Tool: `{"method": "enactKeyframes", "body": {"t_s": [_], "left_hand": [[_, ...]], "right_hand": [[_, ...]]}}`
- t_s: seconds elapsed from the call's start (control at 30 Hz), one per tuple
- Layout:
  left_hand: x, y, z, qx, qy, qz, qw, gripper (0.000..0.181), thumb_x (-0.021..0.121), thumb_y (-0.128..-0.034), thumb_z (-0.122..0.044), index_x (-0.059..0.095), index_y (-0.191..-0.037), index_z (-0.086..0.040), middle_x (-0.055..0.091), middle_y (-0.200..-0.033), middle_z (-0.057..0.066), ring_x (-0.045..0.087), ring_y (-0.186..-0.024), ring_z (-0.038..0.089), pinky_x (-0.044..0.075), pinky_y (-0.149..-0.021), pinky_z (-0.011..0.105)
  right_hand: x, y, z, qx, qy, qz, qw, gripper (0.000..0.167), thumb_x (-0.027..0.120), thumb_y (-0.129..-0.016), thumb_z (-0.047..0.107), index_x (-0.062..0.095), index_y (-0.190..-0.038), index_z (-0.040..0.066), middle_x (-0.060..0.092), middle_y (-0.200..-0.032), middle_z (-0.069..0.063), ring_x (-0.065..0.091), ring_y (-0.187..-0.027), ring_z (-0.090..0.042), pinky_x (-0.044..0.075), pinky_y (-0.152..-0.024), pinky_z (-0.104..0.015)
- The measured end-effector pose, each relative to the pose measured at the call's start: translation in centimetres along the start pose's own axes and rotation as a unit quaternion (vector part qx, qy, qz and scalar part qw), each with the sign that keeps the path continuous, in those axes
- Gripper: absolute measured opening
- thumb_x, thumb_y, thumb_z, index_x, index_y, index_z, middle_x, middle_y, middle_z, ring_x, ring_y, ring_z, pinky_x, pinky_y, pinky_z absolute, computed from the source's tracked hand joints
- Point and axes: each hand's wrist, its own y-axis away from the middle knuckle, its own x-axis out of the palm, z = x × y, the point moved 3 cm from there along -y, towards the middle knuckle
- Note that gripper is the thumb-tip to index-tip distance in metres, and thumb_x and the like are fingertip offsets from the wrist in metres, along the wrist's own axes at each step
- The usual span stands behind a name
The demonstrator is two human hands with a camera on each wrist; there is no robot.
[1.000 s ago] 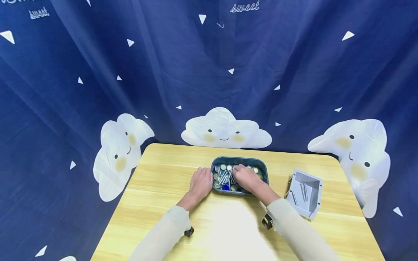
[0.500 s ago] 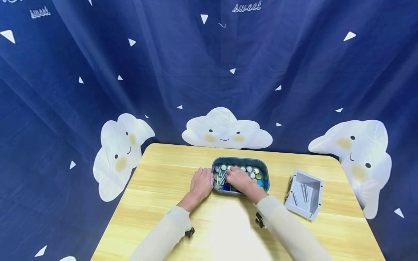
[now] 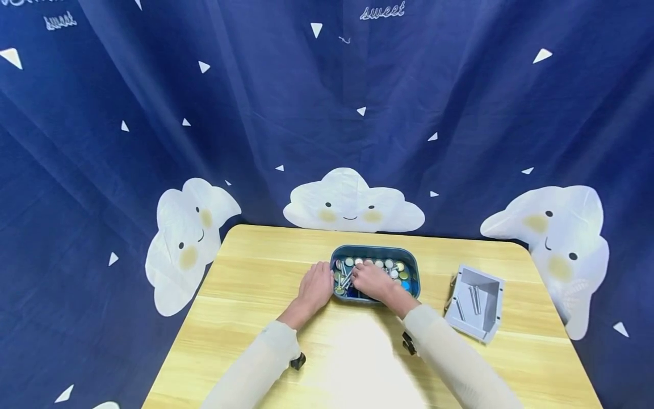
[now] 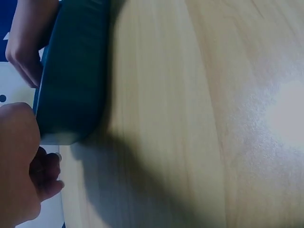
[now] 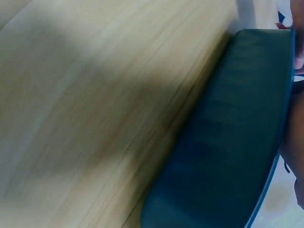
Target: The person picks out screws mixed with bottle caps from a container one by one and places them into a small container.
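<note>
Right hand (image 3: 373, 281) dips among silver screws (image 3: 347, 282) and round caps (image 3: 403, 275) in a teal tub (image 3: 378, 253).

Its fingers bend down beside the screws, tips hidden; how far open it is, or whether it grips one, I cannot tell. The left hand (image 3: 315, 286) touches the tub's left end, probably to steady it; its grip is unclear. The tub sits near the surface's (image 3: 265, 255) far edge, a grey bin (image 3: 491, 312) toward the right edge.
</note>
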Motion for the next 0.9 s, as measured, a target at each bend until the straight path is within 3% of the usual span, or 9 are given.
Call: {"method": "enactKeyframes", "body": {"t_s": [0.2,0.33,0.47,0.57,0.67,0.73,0.83,0.9], "left_hand": [[-0.8,-0.1,-0.5,-0.042,0.066,0.035,0.9964,0.021,0.050,-0.1084,-0.018,0.057,-0.111,0.001,0.055,-0.094,0.011,0.053,-0.073,0.021,0.056,-0.062,0.036],[-1.4,-0.4,-1.3,-0.072,0.065,0.050,0.9940,0.019,0.057,-0.1025,-0.009,0.061,-0.112,0.007,0.059,-0.099,0.017,0.061,-0.078,0.027,0.063,-0.070,0.041],[-2.2,-0.5,-2.4,-0.089,0.053,0.034,0.9940,0.020,0.063,-0.0923,0.002,0.064,-0.110,0.011,0.060,-0.097,0.019,0.064,-0.078,0.030,0.065,-0.068,0.041],[-2.7,-0.5,-3.2,-0.061,0.016,-0.015,0.9979,0.018,0.062,-0.0959,0.002,0.066,-0.111,0.012,0.060,-0.094,0.019,0.065,-0.076,0.030,0.065,-0.064,0.039],[-2.7,-0.4,-3.8,-0.009,-0.051,-0.062,0.9968,0.020,0.060,-0.0985,0.003,0.067,-0.114,0.012,0.063,-0.096,0.020,0.065,-0.081,0.028,0.067,-0.066,0.035],[-2.4,-0.4,-4.0,0.021,-0.099,-0.073,0.9922,0.017,0.060,-0.0956,0.006,0.067,-0.110,0.011,0.064,-0.095,0.018,0.063,-0.083,0.027,0.066,-0.066,0.031],[-1.9,-0.4,-4.3,0.066,-0.184,-0.068,0.9783,0.024,0.063,-0.0881,0.010,0.069,-0.111,0.010,0.068,-0.097,0.016,0.062,-0.087,0.025,0.063,-0.073,0.028],[-1.6,-0.5,-4.4,0.092,-0.228,-0.059,0.9674,0.029,0.064,-0.0879,0.009,0.070,-0.116,0.010,0.072,-0.104,0.017,0.064,-0.093,0.025,0.061,-0.080,0.030]], "right_hand": [[-1.5,1.1,-0.5,0.018,0.002,-0.046,0.9988,0.006,0.072,-0.094,0.012,0.077,-0.097,0.015,0.074,-0.096,0.004,0.066,-0.091,-0.016,0.060,-0.083,-0.028],[-2.3,2.1,-1.0,0.037,-0.006,-0.070,0.9969,0.006,0.075,-0.091,0.009,0.076,-0.094,0.014,0.073,-0.093,0.003,0.065,-0.090,-0.016,0.060,-0.082,-0.028],[-2.5,3.4,-1.5,0.049,-0.022,-0.086,0.9948,0.009,0.076,-0.089,0.004,0.075,-0.093,0.011,0.073,-0.094,0.000,0.065,-0.089,-0.018,0.060,-0.079,-0.029],[-2.5,4.5,-1.9,0.062,-0.035,-0.109,0.9915,0.012,0.077,-0.085,-0.002,0.073,-0.090,0.009,0.072,-0.091,-0.003,0.065,-0.087,-0.019,0.060,-0.077,-0.031],[-2.8,5.7,-2.4,0.081,-0.050,-0.137,0.9860,0.013,0.075,-0.084,-0.004,0.071,-0.087,0.008,0.068,-0.086,-0.004,0.062,-0.082,-0.020,0.058,-0.072,-0.032],[-3.0,6.6,-2.7,0.092,-0.056,-0.151,0.9826,0.013,0.070,-0.085,-0.006,0.069,-0.086,0.007,0.066,-0.084,-0.004,0.061,-0.081,-0.020,0.058,-0.073,-0.032],[-3.1,8.0,-3.3,0.105,-0.067,-0.165,0.9784,0.013,0.078,-0.079,0.004,0.067,-0.085,0.006,0.065,-0.084,-0.004,0.059,-0.081,-0.021,0.057,-0.072,-0.032],[-3.4,9.0,-3.6,0.116,-0.075,-0.177,0.9745,0.014,0.078,-0.077,0.002,0.067,-0.085,0.005,0.065,-0.085,-0.005,0.059,-0.080,-0.021,0.057,-0.072,-0.033]]}}
